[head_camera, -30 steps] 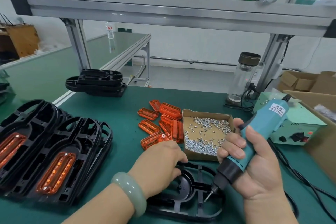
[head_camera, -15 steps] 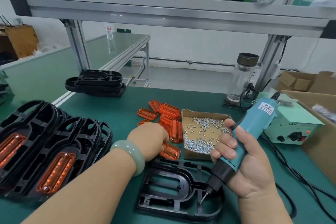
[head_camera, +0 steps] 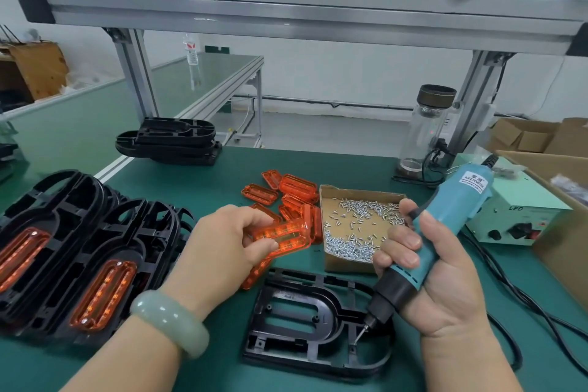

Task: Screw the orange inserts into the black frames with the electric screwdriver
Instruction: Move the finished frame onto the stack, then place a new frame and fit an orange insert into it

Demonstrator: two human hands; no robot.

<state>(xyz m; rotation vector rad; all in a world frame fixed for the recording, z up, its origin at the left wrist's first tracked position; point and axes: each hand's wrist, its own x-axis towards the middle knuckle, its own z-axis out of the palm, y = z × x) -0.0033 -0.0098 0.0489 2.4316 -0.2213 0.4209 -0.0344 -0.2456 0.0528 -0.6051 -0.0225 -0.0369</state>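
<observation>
A bare black frame (head_camera: 305, 321) lies flat on the green mat in front of me. My left hand (head_camera: 229, 248) pinches an orange insert (head_camera: 286, 237) and holds it in the air above the frame's far left corner. More orange inserts (head_camera: 294, 191) lie in a loose pile behind it. My right hand (head_camera: 439, 280) grips the teal electric screwdriver (head_camera: 445, 219) upright and tilted, its bit tip just over the frame's right side. A cardboard tray of small silver screws (head_camera: 359, 226) sits between the pile and the screwdriver.
Black frames with orange inserts fitted (head_camera: 95, 270) are stacked at the left. More empty frames (head_camera: 171, 143) are piled at the back left. A power supply box (head_camera: 515, 216) and cardboard cartons (head_camera: 560, 188) stand right, with a glass bottle (head_camera: 426, 127) behind and a black cable (head_camera: 534, 302) trailing.
My left hand left the black frame, reached to the orange pile, and now holds one insert lifted toward me. The screwdriver hand has stayed near the frame's right side.
</observation>
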